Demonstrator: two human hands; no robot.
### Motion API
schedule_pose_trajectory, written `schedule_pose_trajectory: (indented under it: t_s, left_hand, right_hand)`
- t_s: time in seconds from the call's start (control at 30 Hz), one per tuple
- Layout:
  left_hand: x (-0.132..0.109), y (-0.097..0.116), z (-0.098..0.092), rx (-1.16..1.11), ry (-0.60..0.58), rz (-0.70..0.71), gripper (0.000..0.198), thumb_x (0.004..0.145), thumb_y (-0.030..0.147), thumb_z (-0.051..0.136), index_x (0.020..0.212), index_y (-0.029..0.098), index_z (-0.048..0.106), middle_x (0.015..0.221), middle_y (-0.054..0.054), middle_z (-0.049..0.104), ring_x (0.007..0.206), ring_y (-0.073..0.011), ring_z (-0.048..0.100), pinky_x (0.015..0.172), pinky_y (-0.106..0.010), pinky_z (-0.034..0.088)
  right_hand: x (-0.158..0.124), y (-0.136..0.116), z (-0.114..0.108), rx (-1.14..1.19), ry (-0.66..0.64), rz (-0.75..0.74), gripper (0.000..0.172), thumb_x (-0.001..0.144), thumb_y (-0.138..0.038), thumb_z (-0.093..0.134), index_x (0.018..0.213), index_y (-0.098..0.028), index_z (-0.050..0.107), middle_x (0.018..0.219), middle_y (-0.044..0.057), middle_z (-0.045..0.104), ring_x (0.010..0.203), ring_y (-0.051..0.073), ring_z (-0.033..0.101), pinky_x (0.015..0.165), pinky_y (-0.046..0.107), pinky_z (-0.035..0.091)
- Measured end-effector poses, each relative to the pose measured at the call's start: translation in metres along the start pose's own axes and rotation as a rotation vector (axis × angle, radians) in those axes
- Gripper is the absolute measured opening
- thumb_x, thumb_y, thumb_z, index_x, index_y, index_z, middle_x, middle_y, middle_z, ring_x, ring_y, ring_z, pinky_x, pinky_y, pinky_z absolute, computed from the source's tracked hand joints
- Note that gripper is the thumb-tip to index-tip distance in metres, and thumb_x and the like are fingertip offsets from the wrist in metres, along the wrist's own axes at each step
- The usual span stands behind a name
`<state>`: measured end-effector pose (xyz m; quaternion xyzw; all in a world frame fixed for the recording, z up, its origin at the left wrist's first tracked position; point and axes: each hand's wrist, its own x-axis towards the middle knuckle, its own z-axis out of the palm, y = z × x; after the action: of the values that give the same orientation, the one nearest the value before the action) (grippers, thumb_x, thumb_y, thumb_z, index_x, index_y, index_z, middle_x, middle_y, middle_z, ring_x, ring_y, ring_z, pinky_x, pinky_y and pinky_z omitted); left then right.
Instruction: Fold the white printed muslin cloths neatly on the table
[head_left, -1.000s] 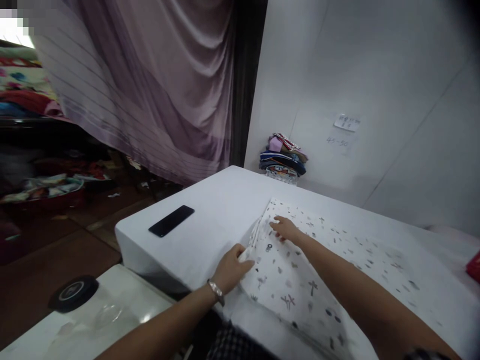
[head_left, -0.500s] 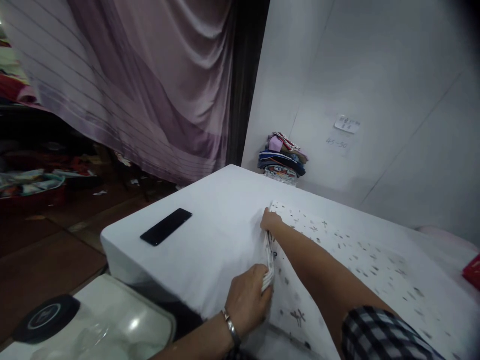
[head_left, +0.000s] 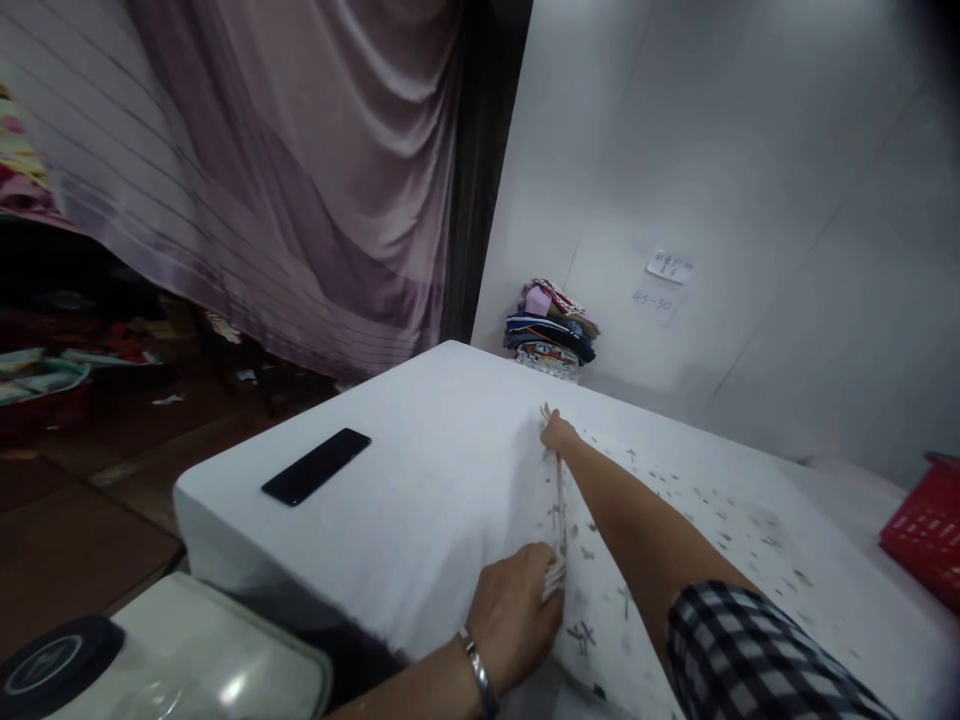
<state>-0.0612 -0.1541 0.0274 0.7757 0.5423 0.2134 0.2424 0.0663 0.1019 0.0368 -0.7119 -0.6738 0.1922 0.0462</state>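
A white cloth with a small grey-brown print (head_left: pixel 637 540) lies over the right part of the white-covered table (head_left: pixel 435 450). At the near end of its folded edge, my left hand (head_left: pixel 517 610), with a silver band at the wrist, is closed round the bunched layers. Farther along that edge my right hand (head_left: pixel 559 432) pinches the cloth's far corner, a bit of it sticking out past the fingers. Between both hands the edge stands slightly raised off the table. The right forearm, in a black-and-white checked sleeve, crosses above the print and hides some of it.
A black phone (head_left: pixel 316 466) lies on the table's left part. Folded clothes (head_left: pixel 551 330) are stacked by the wall at the back. A red basket (head_left: pixel 926 530) sits at the right edge. A pale machine-like object (head_left: pixel 202 650) stands front left, below a hanging purple curtain (head_left: pixel 337 200).
Both hands have shifted slightly right with the cloth's edge, and more print shows on its left side. The view has turned right, bringing more of the red basket in.
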Motion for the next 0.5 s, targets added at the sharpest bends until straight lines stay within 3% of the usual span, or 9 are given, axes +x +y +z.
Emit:
schedule_pose_trajectory:
  t_s: [0.2,0.37,0.5]
  left_hand:
    - [0.006,0.033,0.005,-0.093,-0.042,0.058,0.019,0.073,0.024,0.047,0.09,0.025,0.055,0.091,-0.002,0.065,0.085,-0.0217,0.059,0.07,-0.032,0.037]
    - [0.018,0.078,0.017,-0.224,-0.128,0.104,0.021,0.069,0.025,0.051,0.089,0.025,0.058,0.085,-0.002,0.065,0.078,-0.0199,0.057,0.066,-0.03,0.038]
    - [0.031,0.118,0.044,-0.319,-0.263,0.127,0.023,0.065,0.027,0.056,0.088,0.025,0.058,0.085,-0.003,0.064,0.077,-0.0196,0.056,0.064,-0.029,0.037]
  right_hand:
    - [-0.009,0.054,-0.037,0.257,0.064,0.162,0.062,0.077,-0.017,0.059,0.131,-0.011,0.031,0.114,0.022,0.052,0.082,0.025,0.062,0.055,0.034,0.054]
    - [-0.035,0.117,-0.071,0.425,0.118,0.198,0.072,0.075,-0.008,0.057,0.139,-0.016,0.023,0.109,0.016,0.056,0.072,0.017,0.06,0.053,0.029,0.052]
    - [-0.059,0.18,-0.093,0.507,0.171,0.259,0.081,0.076,-0.008,0.057,0.144,-0.017,0.015,0.104,0.014,0.058,0.069,0.014,0.058,0.055,0.027,0.051]
